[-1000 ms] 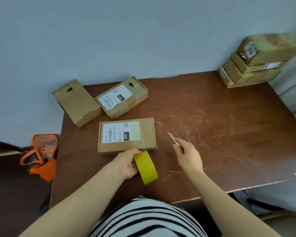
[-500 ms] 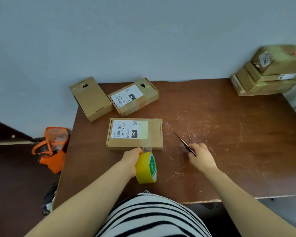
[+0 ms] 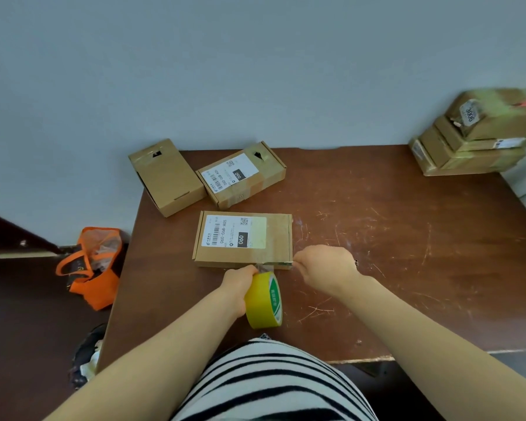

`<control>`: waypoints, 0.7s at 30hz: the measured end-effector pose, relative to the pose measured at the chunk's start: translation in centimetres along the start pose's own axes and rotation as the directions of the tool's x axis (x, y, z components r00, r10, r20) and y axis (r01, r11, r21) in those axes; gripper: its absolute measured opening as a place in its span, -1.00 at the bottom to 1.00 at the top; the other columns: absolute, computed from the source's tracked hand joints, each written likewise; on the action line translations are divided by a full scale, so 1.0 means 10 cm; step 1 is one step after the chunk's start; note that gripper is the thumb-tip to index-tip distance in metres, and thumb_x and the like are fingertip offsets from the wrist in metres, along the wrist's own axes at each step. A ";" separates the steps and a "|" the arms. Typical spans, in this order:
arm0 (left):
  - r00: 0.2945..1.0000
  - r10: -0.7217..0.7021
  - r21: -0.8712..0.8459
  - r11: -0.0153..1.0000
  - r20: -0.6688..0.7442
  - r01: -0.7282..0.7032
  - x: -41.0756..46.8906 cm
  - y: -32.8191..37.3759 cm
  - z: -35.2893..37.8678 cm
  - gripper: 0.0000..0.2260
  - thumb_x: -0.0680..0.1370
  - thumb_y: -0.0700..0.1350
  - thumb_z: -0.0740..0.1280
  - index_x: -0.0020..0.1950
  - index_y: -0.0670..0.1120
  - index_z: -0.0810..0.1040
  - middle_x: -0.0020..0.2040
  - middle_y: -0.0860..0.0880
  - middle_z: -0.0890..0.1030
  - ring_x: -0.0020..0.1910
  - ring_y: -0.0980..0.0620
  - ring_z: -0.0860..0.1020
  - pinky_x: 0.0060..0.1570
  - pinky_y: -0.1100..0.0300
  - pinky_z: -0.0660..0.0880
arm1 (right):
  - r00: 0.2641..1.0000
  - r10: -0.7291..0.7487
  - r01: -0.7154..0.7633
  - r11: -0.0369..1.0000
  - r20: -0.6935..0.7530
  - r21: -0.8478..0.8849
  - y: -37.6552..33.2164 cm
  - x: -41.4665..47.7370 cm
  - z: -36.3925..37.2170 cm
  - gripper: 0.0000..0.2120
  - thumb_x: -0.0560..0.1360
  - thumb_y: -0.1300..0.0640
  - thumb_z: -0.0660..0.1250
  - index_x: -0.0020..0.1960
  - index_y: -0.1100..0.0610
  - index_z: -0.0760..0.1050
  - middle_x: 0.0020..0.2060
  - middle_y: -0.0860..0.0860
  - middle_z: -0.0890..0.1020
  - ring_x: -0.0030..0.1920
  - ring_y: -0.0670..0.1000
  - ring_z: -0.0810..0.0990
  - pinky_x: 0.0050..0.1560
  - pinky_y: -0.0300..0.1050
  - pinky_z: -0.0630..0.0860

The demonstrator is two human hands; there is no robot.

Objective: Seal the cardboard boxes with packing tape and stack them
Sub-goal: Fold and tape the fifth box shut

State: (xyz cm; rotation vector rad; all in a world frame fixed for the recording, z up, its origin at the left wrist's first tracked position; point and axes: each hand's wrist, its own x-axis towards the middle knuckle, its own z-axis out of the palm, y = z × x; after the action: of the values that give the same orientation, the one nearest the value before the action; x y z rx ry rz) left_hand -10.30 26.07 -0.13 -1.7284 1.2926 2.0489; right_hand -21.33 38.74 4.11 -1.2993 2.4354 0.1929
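Presently, in the head view, the left hand (image 3: 237, 288) curls its fingers round a yellow tape roll (image 3: 263, 300) at the near edge of the flat cardboard box (image 3: 275, 235), which lies on the scratched brown table (image 3: 407, 238). The right hand (image 3: 325, 268), fingers curled, pinches a thin metal blade (image 3: 283, 262) at that same edge. The box's white label reads "060-068-A05" and "060".

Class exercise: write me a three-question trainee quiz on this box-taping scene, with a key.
1. Which does the left hand grip? A scissors; B yellow tape roll; C marker.
2. True or false: the stack of boxes stands at the table's far left corner.
3. Fill in: the right hand holds a thin ____ at the labelled box's near edge.
Key: 1 B; 2 false, far right; 3 blade.
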 end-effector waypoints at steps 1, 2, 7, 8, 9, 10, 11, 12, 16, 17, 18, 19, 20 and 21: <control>1.000 0.002 0.001 1.000 0.002 -0.002 0.00 0.00 0.00 -0.67 0.55 -0.17 0.33 0.28 -0.22 0.41 0.04 -0.26 0.55 -0.23 -0.14 0.55 -0.33 0.08 0.49 | 1.000 0.004 -0.003 0.999 0.018 -0.039 -0.02 0.02 0.00 -0.77 0.59 0.16 0.12 0.04 0.06 0.56 -0.13 -0.02 0.58 -0.12 0.09 0.58 -0.43 -0.20 0.26; 1.000 0.005 0.003 1.000 0.006 -0.005 0.01 0.00 0.00 -0.68 0.55 -0.18 0.32 0.27 -0.23 0.42 0.04 -0.26 0.55 -0.23 -0.14 0.54 -0.32 0.08 0.49 | 0.999 0.008 -0.006 0.997 0.039 -0.072 -0.05 0.03 -0.02 -0.77 0.58 0.19 0.13 0.02 0.08 0.56 -0.19 -0.03 0.53 -0.17 0.09 0.55 -0.46 -0.20 0.21; 1.000 0.014 0.005 1.000 0.002 -0.014 0.02 -0.01 0.00 -0.67 0.55 -0.18 0.32 0.28 -0.23 0.40 0.08 -0.27 0.55 -0.21 -0.14 0.54 -0.31 0.08 0.48 | 0.997 0.011 0.000 0.990 0.074 -0.144 -0.15 0.05 -0.08 -0.79 0.54 0.29 0.14 0.04 0.15 0.53 -0.26 -0.01 0.39 -0.25 0.10 0.43 -0.48 -0.16 0.16; 1.000 0.014 0.002 1.000 0.000 -0.014 0.02 0.00 -0.01 -0.68 0.55 -0.19 0.32 0.27 -0.24 0.40 0.04 -0.26 0.55 -0.22 -0.14 0.54 -0.32 0.08 0.48 | 0.997 0.009 0.002 0.988 0.074 -0.157 -0.17 0.05 -0.08 -0.79 0.53 0.31 0.15 0.03 0.16 0.53 -0.25 0.00 0.39 -0.26 0.11 0.43 -0.48 -0.16 0.16; 1.000 0.015 -0.003 1.000 -0.002 -0.015 0.01 0.00 0.00 -0.69 0.56 -0.19 0.32 0.26 -0.25 0.41 -0.01 -0.25 0.55 -0.23 -0.14 0.54 -0.32 0.09 0.48 | 0.997 0.009 0.004 0.985 0.075 -0.171 -0.18 0.05 -0.08 -0.78 0.52 0.33 0.16 0.03 0.16 0.53 -0.27 0.00 0.37 -0.27 0.10 0.42 -0.48 -0.16 0.15; 1.000 0.018 -0.007 1.000 0.000 -0.018 0.00 0.00 0.00 -0.70 0.55 -0.19 0.32 0.25 -0.25 0.41 -0.06 -0.24 0.54 -0.24 -0.14 0.53 -0.33 0.09 0.47 | 0.997 0.009 0.006 0.982 0.079 -0.187 -0.20 0.05 -0.08 -0.78 0.51 0.35 0.16 0.02 0.16 0.53 -0.30 -0.01 0.34 -0.31 0.09 0.41 -0.49 -0.16 0.15; 1.000 0.018 -0.007 1.000 0.000 -0.018 0.00 0.00 0.00 -0.70 0.55 -0.19 0.32 0.24 -0.26 0.41 -0.08 -0.23 0.54 -0.25 -0.13 0.53 -0.34 0.09 0.47 | 0.997 0.007 0.010 0.979 0.083 -0.204 -0.22 0.05 -0.07 -0.78 0.51 0.37 0.17 0.01 0.17 0.53 -0.32 -0.01 0.33 -0.36 0.07 0.39 -0.49 -0.16 0.15; 1.000 0.019 -0.007 1.000 -0.005 -0.019 0.00 0.00 0.00 -0.70 0.55 -0.19 0.32 0.24 -0.26 0.40 -0.08 -0.23 0.54 -0.25 -0.13 0.53 -0.34 0.09 0.47 | 0.996 0.006 0.014 0.976 0.086 -0.219 -0.23 0.05 -0.06 -0.77 0.50 0.39 0.17 0.00 0.17 0.53 -0.34 -0.02 0.31 -0.42 0.05 0.35 -0.50 -0.17 0.15; 0.999 0.030 0.005 1.000 -0.020 -0.030 0.00 0.00 0.00 -0.74 0.56 -0.20 0.32 0.19 -0.23 0.35 -0.09 -0.23 0.52 -0.24 -0.13 0.53 -0.33 0.08 0.47 | 0.995 0.017 0.009 0.970 0.101 -0.244 -0.24 0.04 0.00 -0.77 0.53 0.39 0.17 0.06 0.19 0.53 -0.28 0.02 0.38 -0.31 0.11 0.49 -0.44 -0.14 0.28; 0.999 0.030 0.005 1.000 -0.021 -0.030 -0.01 0.00 0.00 -0.75 0.56 -0.20 0.31 0.17 -0.22 0.34 -0.09 -0.22 0.51 -0.23 -0.13 0.53 -0.32 0.08 0.47 | 0.993 0.027 0.001 0.972 0.116 -0.234 -0.22 0.03 0.05 -0.77 0.54 0.37 0.16 0.10 0.20 0.53 -0.18 0.05 0.45 -0.19 0.14 0.56 -0.37 -0.11 0.35; 0.999 0.027 0.009 1.000 -0.021 -0.027 -0.01 0.00 -0.01 -0.76 0.56 -0.20 0.31 0.16 -0.21 0.34 -0.09 -0.22 0.51 -0.23 -0.13 0.52 -0.32 0.07 0.47 | 0.989 0.049 -0.022 0.981 0.136 -0.194 -0.19 0.02 0.11 -0.77 0.57 0.33 0.17 0.14 0.19 0.52 -0.06 0.07 0.49 -0.07 0.17 0.58 -0.29 -0.07 0.40; 0.999 0.026 0.016 1.000 -0.020 -0.026 -0.01 0.01 -0.01 -0.75 0.56 -0.19 0.31 0.17 -0.21 0.34 -0.09 -0.22 0.51 -0.24 -0.13 0.52 -0.33 0.07 0.48 | 0.984 0.080 -0.061 0.991 0.159 -0.121 -0.13 0.01 0.17 -0.78 0.59 0.26 0.17 0.18 0.17 0.52 0.05 0.08 0.48 0.01 0.17 0.58 -0.21 -0.03 0.45; 0.999 0.027 0.023 0.999 -0.021 -0.026 0.00 0.01 -0.01 -0.73 0.56 -0.19 0.31 0.19 -0.22 0.34 -0.07 -0.22 0.52 -0.24 -0.13 0.52 -0.33 0.08 0.48 | 0.977 0.113 -0.110 0.994 0.180 -0.026 -0.05 0.00 0.25 -0.77 0.62 0.18 0.17 0.21 0.13 0.51 0.11 0.07 0.45 0.07 0.17 0.56 -0.12 0.00 0.50; 0.999 0.028 0.034 0.999 -0.022 -0.027 0.01 0.00 -0.01 -0.70 0.56 -0.18 0.32 0.23 -0.23 0.35 -0.03 -0.24 0.53 -0.23 -0.13 0.53 -0.34 0.09 0.47 | 0.973 0.139 -0.154 0.986 0.185 0.070 0.04 -0.02 0.33 -0.76 0.63 0.10 0.16 0.23 0.09 0.50 0.14 0.05 0.45 0.11 0.15 0.55 -0.03 0.01 0.52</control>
State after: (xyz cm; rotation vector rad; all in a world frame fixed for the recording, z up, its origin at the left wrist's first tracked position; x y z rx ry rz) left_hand -10.26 25.94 -0.15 -1.7335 1.3571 2.0159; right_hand -20.69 40.13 1.11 -1.0209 2.3584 0.2336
